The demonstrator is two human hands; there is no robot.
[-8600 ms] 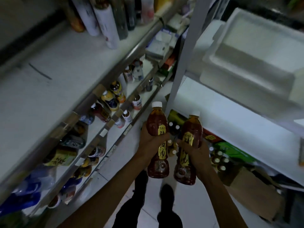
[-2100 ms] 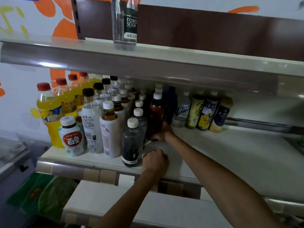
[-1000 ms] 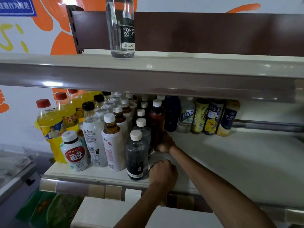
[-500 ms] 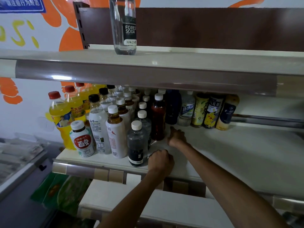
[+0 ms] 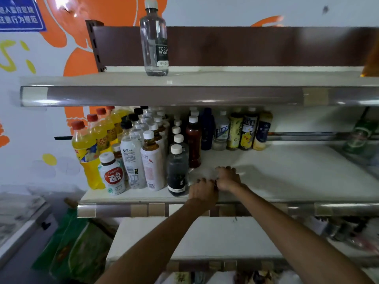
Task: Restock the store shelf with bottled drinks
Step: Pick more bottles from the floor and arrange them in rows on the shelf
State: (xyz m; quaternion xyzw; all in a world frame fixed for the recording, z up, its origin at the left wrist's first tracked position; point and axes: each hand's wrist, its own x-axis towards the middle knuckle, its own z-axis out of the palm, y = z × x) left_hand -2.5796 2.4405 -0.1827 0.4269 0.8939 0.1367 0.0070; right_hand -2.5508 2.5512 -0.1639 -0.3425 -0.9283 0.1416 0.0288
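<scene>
The red-brown tea bottle (image 5: 193,144), white-capped and full, stands upright on the middle shelf (image 5: 287,171), beside the left-end rows. At the front edge the right hand (image 5: 228,179) rests released, touching the left hand (image 5: 203,191). The left hand is curled, and I cannot tell whether its grip holds anything.

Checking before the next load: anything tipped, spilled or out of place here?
No spill or tipped bottle shows. One clear soda bottle stands isolated on the upper shelf, away from the crowded drinks below.

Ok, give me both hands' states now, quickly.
Left hand: fingers curled on the shelf; any hold cannot be told.
Right hand: curled beside it; cannot be told.
</scene>
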